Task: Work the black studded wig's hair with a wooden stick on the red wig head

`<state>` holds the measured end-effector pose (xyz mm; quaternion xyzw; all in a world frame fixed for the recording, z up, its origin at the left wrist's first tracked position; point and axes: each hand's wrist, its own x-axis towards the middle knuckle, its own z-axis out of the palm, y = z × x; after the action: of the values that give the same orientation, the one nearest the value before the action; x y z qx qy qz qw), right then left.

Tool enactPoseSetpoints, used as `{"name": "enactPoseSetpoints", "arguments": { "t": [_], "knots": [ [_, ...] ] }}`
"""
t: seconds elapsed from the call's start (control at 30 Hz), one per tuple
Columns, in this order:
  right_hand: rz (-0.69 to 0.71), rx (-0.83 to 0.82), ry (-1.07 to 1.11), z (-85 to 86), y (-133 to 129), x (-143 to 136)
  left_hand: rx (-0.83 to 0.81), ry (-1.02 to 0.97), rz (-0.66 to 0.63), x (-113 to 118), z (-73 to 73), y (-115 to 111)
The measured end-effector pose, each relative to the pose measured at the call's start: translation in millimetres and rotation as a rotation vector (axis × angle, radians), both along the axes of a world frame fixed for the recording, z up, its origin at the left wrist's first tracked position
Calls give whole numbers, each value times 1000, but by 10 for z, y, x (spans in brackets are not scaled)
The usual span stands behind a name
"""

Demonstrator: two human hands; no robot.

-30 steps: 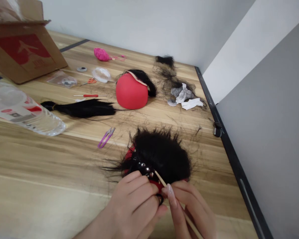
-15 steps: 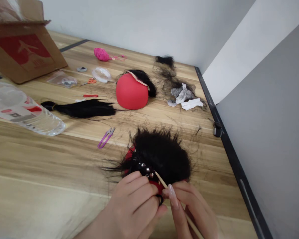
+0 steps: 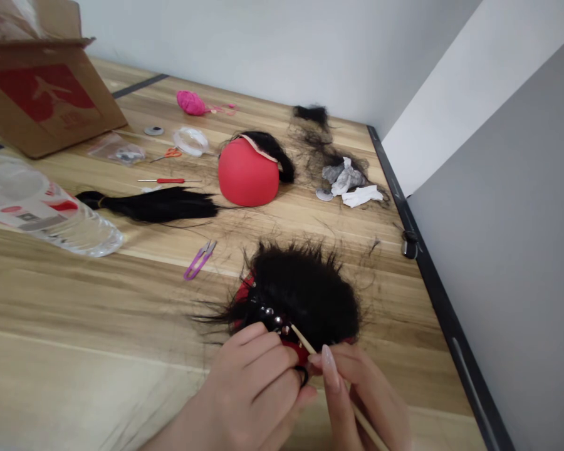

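Note:
A short, spiky black wig piece (image 3: 308,294) sits on a red head form (image 3: 295,352), largely hidden by hair and fingers. Shiny round-headed pins (image 3: 278,320) line its near left side. My left hand (image 3: 258,388) is closed at the form's near edge, and a small loop of black hair (image 3: 302,376) pokes out from its fingertips. Between thumb and fingers, my right hand (image 3: 357,391) pinches a thin wooden stick (image 3: 305,341), whose tip rests at the hair beside the pins. Both hands are close together, fingertips nearly meeting.
Purple thread snips (image 3: 200,260) lie left of the wig piece. Behind are a second red form (image 3: 248,174), a black hair bundle (image 3: 164,204), a lying water bottle (image 3: 51,207), crumpled tissue (image 3: 348,178), pink yarn (image 3: 191,103) and a cardboard box (image 3: 51,106). A wall borders the right side.
My right thumb has lifted and shifted slightly right, and the stick's tip has moved a touch left. My left hand and the wig piece look unmoved.

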<state>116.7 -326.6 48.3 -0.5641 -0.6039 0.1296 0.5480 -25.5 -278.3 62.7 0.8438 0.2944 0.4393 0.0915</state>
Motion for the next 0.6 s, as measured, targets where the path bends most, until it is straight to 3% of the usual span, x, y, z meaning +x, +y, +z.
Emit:
{"name": "enactPoseSetpoints", "arguments": {
  "t": [0.23, 0.5, 0.6],
  "knots": [
    [104, 3, -89, 12, 13, 84, -8, -38, 28, -47, -50, 30],
    [-33, -5, 10, -32, 1, -32, 7, -9, 241, 22, -27, 73],
    [-68, -14, 9, -31, -7, -41, -13, 3, 266, 13, -36, 68]
  ]
}}
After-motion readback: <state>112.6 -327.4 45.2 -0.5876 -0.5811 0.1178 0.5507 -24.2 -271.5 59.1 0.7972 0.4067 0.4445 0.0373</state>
